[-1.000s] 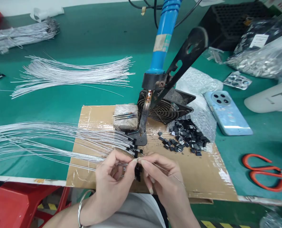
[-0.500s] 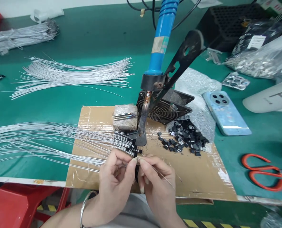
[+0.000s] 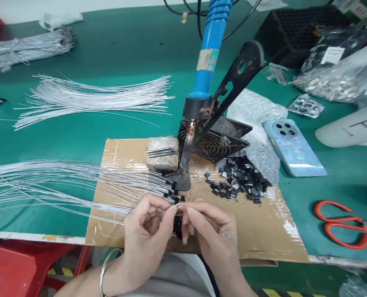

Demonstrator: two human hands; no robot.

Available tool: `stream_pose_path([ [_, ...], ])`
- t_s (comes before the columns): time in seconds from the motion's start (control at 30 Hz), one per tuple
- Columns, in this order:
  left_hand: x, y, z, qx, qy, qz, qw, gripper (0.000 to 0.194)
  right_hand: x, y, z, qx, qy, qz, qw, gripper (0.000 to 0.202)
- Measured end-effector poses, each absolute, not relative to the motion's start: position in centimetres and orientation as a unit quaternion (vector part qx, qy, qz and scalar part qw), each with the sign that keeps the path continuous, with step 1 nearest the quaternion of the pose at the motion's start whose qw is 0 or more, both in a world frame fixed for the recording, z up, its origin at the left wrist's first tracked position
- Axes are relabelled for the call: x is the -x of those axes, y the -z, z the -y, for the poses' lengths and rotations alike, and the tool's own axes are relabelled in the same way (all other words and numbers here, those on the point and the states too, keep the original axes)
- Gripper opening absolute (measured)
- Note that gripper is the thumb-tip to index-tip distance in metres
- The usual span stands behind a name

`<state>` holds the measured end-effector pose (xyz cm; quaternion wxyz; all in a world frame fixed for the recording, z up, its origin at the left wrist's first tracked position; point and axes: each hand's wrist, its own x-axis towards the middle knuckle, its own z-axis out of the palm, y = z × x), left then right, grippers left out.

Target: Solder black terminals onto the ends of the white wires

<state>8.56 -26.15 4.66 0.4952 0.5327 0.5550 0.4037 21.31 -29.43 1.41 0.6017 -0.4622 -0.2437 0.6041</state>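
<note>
Close together over the cardboard, my left hand [image 3: 149, 245] and my right hand [image 3: 216, 235] are both closed in a pinch. A thin wire [image 3: 223, 231] runs between the fingertips and trails past my right hand to the lower right. Whether it is one wire or two meeting there, I cannot tell. Beyond my fingers lies a bundle of white wires [image 3: 115, 175] with small black pieces [image 3: 171, 190] on their ends. More black pieces [image 3: 177, 227] show between my hands, partly hidden. A soldering iron [image 3: 206, 62] slants down in its stand [image 3: 237, 72], tip just beyond my hands.
A pile of black pieces [image 3: 245, 175] lies right of the fan [image 3: 214, 144]. The cardboard [image 3: 257, 231] bears a pale block [image 3: 162, 163]. Further right are a phone [image 3: 295, 152], red-handled scissors [image 3: 346, 233] and a tumbler [image 3: 350, 128]. Loose white wires [image 3: 99, 97] lie far left.
My hands have drawn slightly apart: the left has shifted a little left, the right a little right, with the wire still pinched. The things on the table have stayed put.
</note>
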Motion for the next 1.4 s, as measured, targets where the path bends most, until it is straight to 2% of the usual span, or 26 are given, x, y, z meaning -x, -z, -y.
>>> stream_pose_path([
  [0.4,-8.3,-4.3,26.6,-0.533,-0.343,-0.579,0.512,0.017,-21.1,-0.9,29.8,0.480,-0.593,0.237,0.602,0.009],
  [0.57,-8.2,-4.6,26.3,-0.529,-0.353,-0.580,0.509,0.014,-21.5,-1.1,29.3,0.490,-0.562,0.172,0.644,0.011],
  [0.63,-7.9,-4.5,26.2,-0.532,-0.353,-0.579,0.506,0.014,-22.6,-1.3,29.1,0.495,-0.544,0.151,0.661,0.017],
  [0.73,-7.4,-4.2,26.0,-0.538,-0.353,-0.576,0.504,0.014,-25.1,-1.3,29.1,0.494,-0.530,0.174,0.667,0.046],
  [0.8,-7.1,-4.1,25.9,-0.538,-0.354,-0.576,0.503,0.013,-26.7,-1.1,29.0,0.545,-0.474,0.206,0.660,0.053],
  [0.87,-7.0,-4.2,25.6,-0.540,-0.345,-0.582,0.500,0.012,-27.9,-0.8,28.5,0.641,-0.369,0.272,0.615,0.041],
  [0.97,-7.0,-4.7,25.3,-0.560,-0.322,-0.586,0.489,0.012,-28.7,-0.3,27.0,0.746,-0.202,0.435,0.463,0.024],
  [1.07,-7.0,-5.1,25.1,-0.577,-0.319,-0.577,0.482,0.011,-28.9,0.4,25.3,0.751,-0.053,0.574,0.323,0.020],
  [1.13,-7.0,-5.1,25.1,-0.580,-0.324,-0.570,0.483,0.012,-28.7,0.9,24.7,0.732,0.017,0.630,0.260,0.016],
  [1.4,-7.2,-5.1,24.9,-0.571,-0.318,-0.577,0.490,0.012,-28.0,1.4,24.6,0.720,0.063,0.660,0.208,0.019],
])
